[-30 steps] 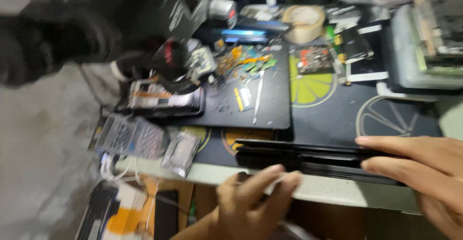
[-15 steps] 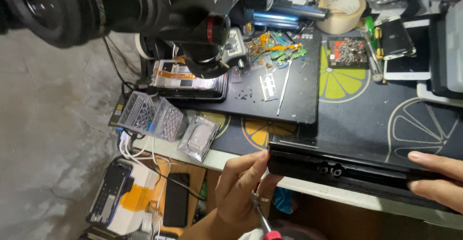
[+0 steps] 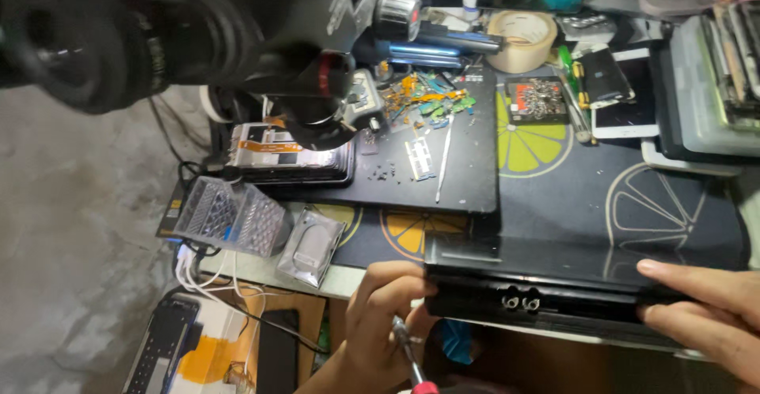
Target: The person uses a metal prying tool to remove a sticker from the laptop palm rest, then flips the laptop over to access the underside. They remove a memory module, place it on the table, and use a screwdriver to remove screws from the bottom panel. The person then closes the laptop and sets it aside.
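Black and glossy, a flat device (image 3: 554, 283) is held at the near table edge (image 3: 261, 271) between both hands. Its left end is pressed by the left hand (image 3: 380, 323), whose curled fingers also clasp a screwdriver (image 3: 408, 354). Its right end is pinched by the right hand (image 3: 704, 307), fingers extended along it.

Dim bench, soft light from above

Above my fingers (image 3: 396, 283) the microscope (image 3: 158, 22) looms blurred and dark; the black case (image 3: 554, 267) beside them shows faint glare, perhaps a lamp's reflection.
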A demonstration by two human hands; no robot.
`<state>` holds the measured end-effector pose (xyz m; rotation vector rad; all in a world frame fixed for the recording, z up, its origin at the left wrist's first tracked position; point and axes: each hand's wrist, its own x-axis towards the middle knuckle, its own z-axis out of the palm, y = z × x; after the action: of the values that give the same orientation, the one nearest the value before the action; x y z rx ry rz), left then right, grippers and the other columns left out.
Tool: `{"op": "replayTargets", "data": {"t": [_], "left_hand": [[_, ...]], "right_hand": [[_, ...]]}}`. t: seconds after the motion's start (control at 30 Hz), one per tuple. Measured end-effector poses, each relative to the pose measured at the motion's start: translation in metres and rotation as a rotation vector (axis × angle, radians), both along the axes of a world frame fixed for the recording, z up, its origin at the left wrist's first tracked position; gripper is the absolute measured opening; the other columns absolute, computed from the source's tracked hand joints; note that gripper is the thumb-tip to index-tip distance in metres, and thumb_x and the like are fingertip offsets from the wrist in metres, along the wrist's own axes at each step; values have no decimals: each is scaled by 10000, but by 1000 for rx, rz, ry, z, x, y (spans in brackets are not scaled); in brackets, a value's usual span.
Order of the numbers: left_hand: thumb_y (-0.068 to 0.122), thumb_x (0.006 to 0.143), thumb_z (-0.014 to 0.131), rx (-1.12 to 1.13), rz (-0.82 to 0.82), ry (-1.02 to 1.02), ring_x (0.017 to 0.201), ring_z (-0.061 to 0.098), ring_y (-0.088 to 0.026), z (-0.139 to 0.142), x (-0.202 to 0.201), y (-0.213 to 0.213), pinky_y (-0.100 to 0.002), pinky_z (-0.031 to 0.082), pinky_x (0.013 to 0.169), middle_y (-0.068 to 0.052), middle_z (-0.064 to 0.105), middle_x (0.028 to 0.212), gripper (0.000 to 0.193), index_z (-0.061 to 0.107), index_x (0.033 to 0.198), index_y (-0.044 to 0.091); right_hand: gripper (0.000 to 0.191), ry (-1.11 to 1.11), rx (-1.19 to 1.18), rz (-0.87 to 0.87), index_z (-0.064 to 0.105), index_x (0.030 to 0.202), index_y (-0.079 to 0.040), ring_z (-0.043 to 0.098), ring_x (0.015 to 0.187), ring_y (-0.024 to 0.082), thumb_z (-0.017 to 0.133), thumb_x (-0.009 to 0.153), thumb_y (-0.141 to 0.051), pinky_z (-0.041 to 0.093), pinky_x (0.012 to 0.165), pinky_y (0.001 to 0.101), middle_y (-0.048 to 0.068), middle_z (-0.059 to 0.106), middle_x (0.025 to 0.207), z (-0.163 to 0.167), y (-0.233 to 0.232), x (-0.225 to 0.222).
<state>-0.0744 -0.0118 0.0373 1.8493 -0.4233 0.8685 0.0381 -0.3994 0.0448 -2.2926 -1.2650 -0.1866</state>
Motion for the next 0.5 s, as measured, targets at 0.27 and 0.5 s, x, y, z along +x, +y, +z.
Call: {"op": "replayTargets", "data": {"t": [0.27,0.5], "left_hand": [[127,988,775,40,78,-51,957,728,-241,-6,-7,-1,-305,615,790,-161,661,1166,344,585,1256,26],[133,943,795,-3,210,-24,787,620,-174,-31,-10,-24,-271,550,678,-221,633,1201,387,570,1229,0]], "right_hand": [[311,41,-54,-44,781,1000,-222,695,1210,177,722,707,-131,553,935,277,73,653,1401,-26,-18,-1],[309,-109,-30,-20,750,846,-238,666,1216,278,741,579,-82,577,1012,365,138,643,1342,-93,-59,4]]}}
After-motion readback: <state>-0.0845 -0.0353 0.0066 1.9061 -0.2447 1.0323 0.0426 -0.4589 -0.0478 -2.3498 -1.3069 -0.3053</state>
